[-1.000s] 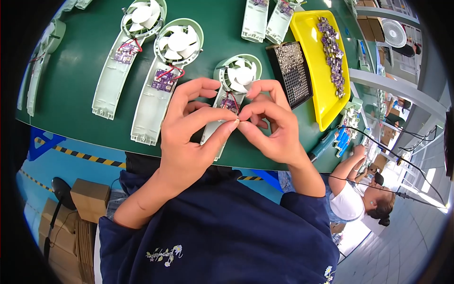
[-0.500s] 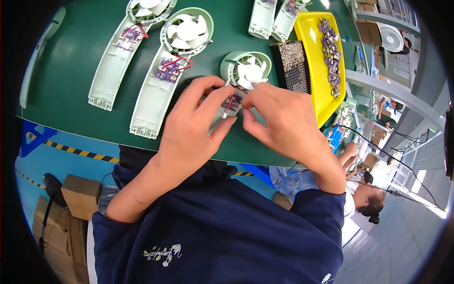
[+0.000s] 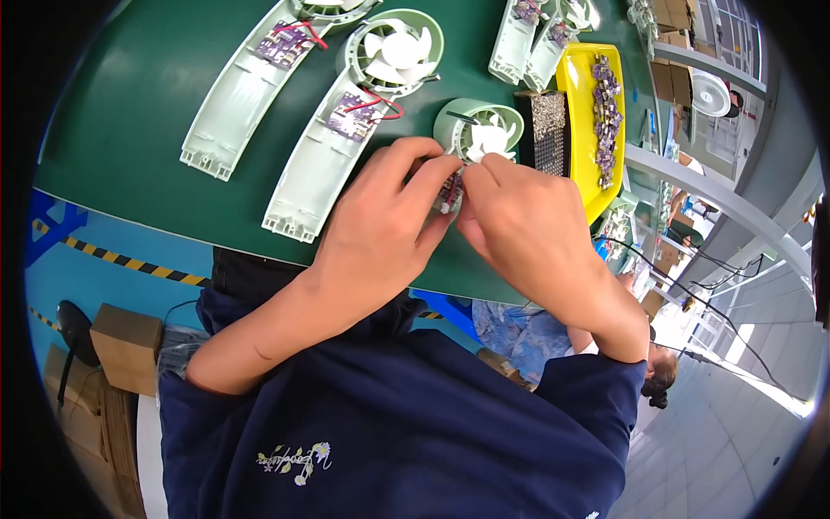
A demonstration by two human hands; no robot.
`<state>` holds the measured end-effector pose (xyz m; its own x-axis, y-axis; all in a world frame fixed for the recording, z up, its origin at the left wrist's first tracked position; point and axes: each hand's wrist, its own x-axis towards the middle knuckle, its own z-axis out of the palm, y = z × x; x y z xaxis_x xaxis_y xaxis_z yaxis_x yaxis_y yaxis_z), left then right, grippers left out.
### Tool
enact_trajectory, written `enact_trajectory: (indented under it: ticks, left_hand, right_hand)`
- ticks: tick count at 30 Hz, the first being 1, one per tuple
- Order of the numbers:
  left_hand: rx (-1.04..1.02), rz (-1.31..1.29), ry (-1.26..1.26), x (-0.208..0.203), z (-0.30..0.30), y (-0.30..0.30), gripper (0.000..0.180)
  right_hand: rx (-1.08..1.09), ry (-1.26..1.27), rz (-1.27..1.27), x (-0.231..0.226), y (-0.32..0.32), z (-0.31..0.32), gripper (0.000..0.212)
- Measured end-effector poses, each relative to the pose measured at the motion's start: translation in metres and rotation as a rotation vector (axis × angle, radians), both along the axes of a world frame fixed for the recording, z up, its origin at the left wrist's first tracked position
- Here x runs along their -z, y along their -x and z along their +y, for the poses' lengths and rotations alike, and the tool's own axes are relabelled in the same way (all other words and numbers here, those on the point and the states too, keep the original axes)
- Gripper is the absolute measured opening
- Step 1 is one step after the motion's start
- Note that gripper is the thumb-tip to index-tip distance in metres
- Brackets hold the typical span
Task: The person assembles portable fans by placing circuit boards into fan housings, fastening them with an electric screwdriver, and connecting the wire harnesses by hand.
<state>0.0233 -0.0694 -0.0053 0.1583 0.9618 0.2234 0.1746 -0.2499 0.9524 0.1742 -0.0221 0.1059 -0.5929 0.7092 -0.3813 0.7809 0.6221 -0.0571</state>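
Observation:
In front of me lies a small pale green fan [image 3: 488,138] with white blades and an uncovered handle shell. A purple circuit board [image 3: 450,186] with a thin red wire and a white connector shows between my hands. My left hand [image 3: 380,212] is closed on the handle shell, fingertips at the board's left edge. Over the board's right side, my right hand [image 3: 532,212] pinches with thumb and fingers close together. What is in that pinch is hidden behind the fingers. Beside my left hand rests another fan shell [image 3: 303,186] with its board and red wires exposed.
A further open fan shell [image 3: 229,112] lies at the far left, and two more [image 3: 516,43] at the back. On the right are a black box of small metal parts [image 3: 549,130] and a yellow tray [image 3: 584,78] holding several purple boards. A co-worker [image 3: 664,372] sits at the right.
The view has turned slightly, so the fans appear farther right. My right fingers have closed in toward my left fingertips and now cover more of the circuit board.

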Motion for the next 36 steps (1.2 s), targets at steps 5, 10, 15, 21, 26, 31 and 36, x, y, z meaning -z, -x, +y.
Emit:
enact_trajectory:
  ticks: [5,10,15,21,26,31,36]
  left_hand:
    - [-0.009,-0.045,0.03,-0.004,-0.001,0.001,0.057]
    - [-0.025,-0.032,-0.018,0.003,-0.001,0.0,0.062]
    - [-0.067,-0.051,-0.047,0.003,-0.003,-0.002,0.067]
    - [-0.085,-0.06,0.025,0.004,-0.003,-0.004,0.067]
    - [-0.075,-0.007,-0.02,0.004,-0.003,-0.003,0.064]
    - [-0.094,-0.015,-0.044,0.007,-0.002,-0.005,0.065]
    - [-0.109,-0.031,-0.031,0.007,-0.003,-0.004,0.065]
  right_hand:
    - [-0.005,0.058,-0.184,-0.004,0.008,-0.001,0.024]
    - [-0.008,0.039,-0.204,-0.001,0.013,-0.005,0.024]
    - [-0.061,0.006,-0.263,-0.005,0.018,-0.006,0.022]
    - [-0.123,0.099,-0.233,-0.008,0.015,0.012,0.018]
    - [-0.275,0.064,-0.27,-0.01,0.02,0.014,0.019]
    - [-0.291,0.061,-0.326,-0.009,0.024,0.016,0.01]
    - [-0.291,0.096,-0.319,-0.008,0.026,0.023,0.005]
